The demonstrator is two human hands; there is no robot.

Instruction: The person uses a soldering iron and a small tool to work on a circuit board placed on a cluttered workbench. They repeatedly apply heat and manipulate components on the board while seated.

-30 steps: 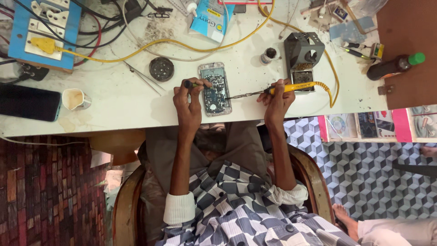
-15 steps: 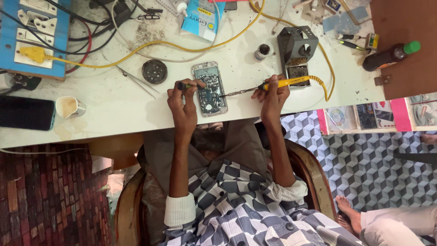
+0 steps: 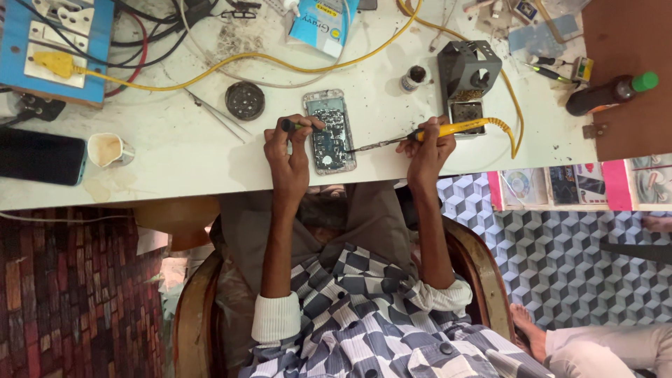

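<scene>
**Opened phone on the bench, 2 hands on it**

I see the white table [image 3: 175, 150] carrying the opened phone [image 3: 329, 131] near its front edge, close for reach. My left hand [image 3: 288, 150] pinches a dark tool [image 3: 294, 126] at its side, steadying. My right hand [image 3: 428, 145] grips the yellow soldering iron [image 3: 448, 129], tip angled onto the board.

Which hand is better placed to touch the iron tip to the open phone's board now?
The right hand, probably. It already holds the yellow soldering iron, whose tip lies at the edge of the open phone. The left hand grips a small dark tool at the phone's other side.
</scene>
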